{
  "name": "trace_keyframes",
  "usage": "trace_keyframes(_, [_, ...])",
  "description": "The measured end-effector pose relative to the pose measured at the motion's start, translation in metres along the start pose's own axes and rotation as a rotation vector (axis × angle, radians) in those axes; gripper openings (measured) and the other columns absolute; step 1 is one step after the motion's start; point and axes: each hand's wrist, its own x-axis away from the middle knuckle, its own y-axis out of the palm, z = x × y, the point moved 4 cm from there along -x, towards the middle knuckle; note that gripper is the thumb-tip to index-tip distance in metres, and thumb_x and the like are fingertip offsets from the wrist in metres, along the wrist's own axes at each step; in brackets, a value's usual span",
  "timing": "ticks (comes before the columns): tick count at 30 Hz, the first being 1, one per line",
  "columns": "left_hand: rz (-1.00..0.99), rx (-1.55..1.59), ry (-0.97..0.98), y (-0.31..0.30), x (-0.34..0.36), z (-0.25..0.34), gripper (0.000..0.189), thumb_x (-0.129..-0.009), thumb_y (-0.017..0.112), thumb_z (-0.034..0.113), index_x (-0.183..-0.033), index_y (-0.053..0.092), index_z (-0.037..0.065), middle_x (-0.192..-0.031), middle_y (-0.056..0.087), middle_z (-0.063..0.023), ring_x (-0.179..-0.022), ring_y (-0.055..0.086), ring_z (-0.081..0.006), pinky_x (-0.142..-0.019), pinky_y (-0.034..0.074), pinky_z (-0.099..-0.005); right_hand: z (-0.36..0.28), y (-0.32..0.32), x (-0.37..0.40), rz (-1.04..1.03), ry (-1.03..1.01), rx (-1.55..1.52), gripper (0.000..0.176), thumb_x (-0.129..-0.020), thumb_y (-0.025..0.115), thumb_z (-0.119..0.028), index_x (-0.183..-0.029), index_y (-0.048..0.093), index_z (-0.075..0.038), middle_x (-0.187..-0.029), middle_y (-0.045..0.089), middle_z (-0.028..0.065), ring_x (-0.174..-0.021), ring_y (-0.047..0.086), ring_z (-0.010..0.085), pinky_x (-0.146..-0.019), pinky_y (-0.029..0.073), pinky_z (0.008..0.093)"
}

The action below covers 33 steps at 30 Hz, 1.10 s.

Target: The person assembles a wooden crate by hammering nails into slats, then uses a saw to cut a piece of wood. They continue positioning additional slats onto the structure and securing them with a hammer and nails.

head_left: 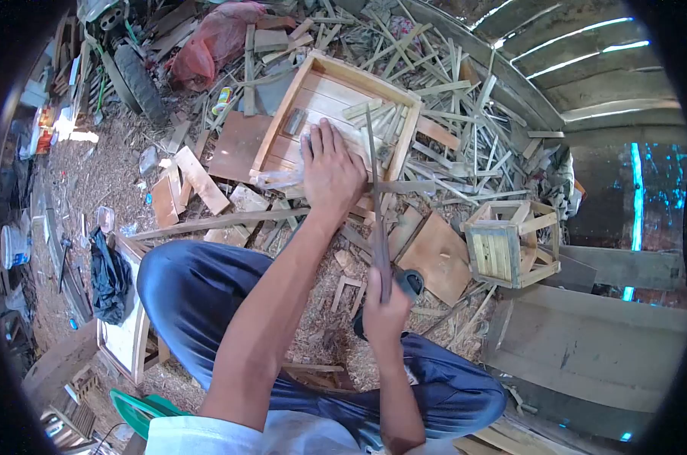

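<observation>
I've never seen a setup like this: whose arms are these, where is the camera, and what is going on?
There is no machine here: these are a person's bare hands. The single picture comes from a camera on their head, looking forward and down past their knees. The left hand lies over a shallow wooden tray, which has short wood strips inside. The right hand holds a long, narrow tool, possibly a saw. Around them, the ground is littered with wood scraps; a small wooden frame sits to the right, and a red bag lies beyond the tray, to the left.
</observation>
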Motion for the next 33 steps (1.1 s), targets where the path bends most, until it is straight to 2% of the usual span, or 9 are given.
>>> trace_keyframes(7, [-0.015,-0.022,-0.003,-0.005,-0.002,0.002,0.053,-0.09,0.042,0.022,-0.132,0.048,-0.009,-0.143,0.045,-0.0225,-0.135,0.04,-0.0362,-0.114,0.027,-0.0482,-0.007,-0.035,0.061,0.018,0.026,-0.079,0.029,-0.095,0.058,-0.024,-0.086,0.066,0.003,-0.061,0.057,0.0187,-0.054,0.062,0.0288,-0.052,0.046,0.0368])
trace_keyframes(11, [-0.005,0.009,0.024,0.001,-0.001,0.0,0.051,-0.091,0.04,0.022,-0.131,0.05,-0.008,-0.141,0.047,-0.0238,-0.134,0.041,-0.0372,-0.114,0.027,-0.0476,-0.005,-0.002,-0.002,-0.035,0.119,0.03,0.027,-0.095,0.06,-0.022,-0.102,0.066,0.003,-0.072,0.063,0.0217,-0.064,0.066,0.0336,-0.059,0.05,0.0352])
trace_keyframes(13, [-0.014,0.027,0.044,0.001,-0.001,0.001,0.05,-0.091,0.04,0.021,-0.13,0.052,-0.008,-0.14,0.047,-0.0239,-0.133,0.042,-0.0373,-0.113,0.028,-0.0482,-0.018,0.0,-0.012,-0.021,-0.019,-0.036,0.029,-0.095,0.06,-0.022,-0.088,0.065,0.006,-0.062,0.063,0.0126,-0.053,0.053,0.0128,-0.051,0.043,0.0368])
trace_keyframes(14, [-0.037,0.025,0.03,0.0,0.002,0.0,0.053,-0.09,0.04,0.023,-0.131,0.05,-0.009,-0.142,0.046,-0.0241,-0.134,0.041,-0.0369,-0.114,0.027,-0.0479,-0.017,-0.008,0.001,0.033,-0.051,-0.053,0.028,-0.094,0.061,-0.022,-0.089,0.065,0.005,-0.063,0.061,0.0197,-0.049,0.054,0.0194,-0.051,0.043,0.0369])
trace_keyframes(18, [-0.025,0.01,0.002,0.004,-0.006,-0.001,0.055,-0.089,0.04,0.023,-0.132,0.05,-0.009,-0.143,0.045,-0.0228,-0.135,0.04,-0.0357,-0.114,0.026,-0.0475,0.002,-0.026,0.054,0.087,0.061,-0.155,0.027,-0.094,0.061,-0.023,-0.096,0.066,0.003,-0.063,0.056,0.0237,-0.053,0.06,0.0344,-0.054,0.046,0.0369])
trace_keyframes(22, [-0.06,0.027,0.019,-0.004,-0.003,0.004,0.054,-0.088,0.041,0.023,-0.132,0.051,-0.009,-0.144,0.044,-0.0229,-0.136,0.039,-0.0358,-0.114,0.026,-0.0488,-0.017,-0.006,-0.013,-0.008,0.027,0.016,0.026,-0.094,0.06,-0.022,-0.106,0.068,0.001,-0.064,0.06,0.0211,-0.058,0.065,0.0301,-0.059,0.05,0.036])
trace_keyframes(29, [-0.076,0.006,0.021,0.002,0.003,-0.001,0.057,-0.088,0.041,0.023,-0.134,0.046,-0.01,-0.144,0.044,-0.0234,-0.136,0.038,-0.0363,-0.114,0.025,-0.0498,0.001,-0.02,0.049,0.176,-0.019,-0.141,0.025,-0.094,0.061,-0.021,-0.09,0.067,0.002,-0.061,0.058,0.0181,-0.054,0.061,0.0292,-0.054,0.046,0.0381])
trace_keyframes(30, [-0.091,0.014,0.032,0.003,0.002,-0.002,0.058,-0.088,0.041,0.024,-0.134,0.046,-0.01,-0.144,0.043,-0.0234,-0.137,0.037,-0.0361,-0.114,0.025,-0.0495,0.007,-0.009,0.03,0.045,0.074,-0.037,0.026,-0.094,0.061,-0.023,-0.092,0.067,0.002,-0.061,0.058,0.0183,-0.051,0.058,0.0249,-0.053,0.045,0.037])
trace_keyframes(33, [-0.1,0.061,0.007,-0.002,-0.002,-0.001,0.058,-0.088,0.04,0.025,-0.135,0.045,-0.01,-0.145,0.042,-0.0235,-0.137,0.036,-0.0355,-0.114,0.026,-0.0486,-0.015,0.002,-0.018,0.064,0.0,-0.077,0.029,-0.094,0.06,-0.025,-0.092,0.067,0.003,-0.059,0.057,0.0168,-0.05,0.054,0.019,-0.051,0.044,0.0357])
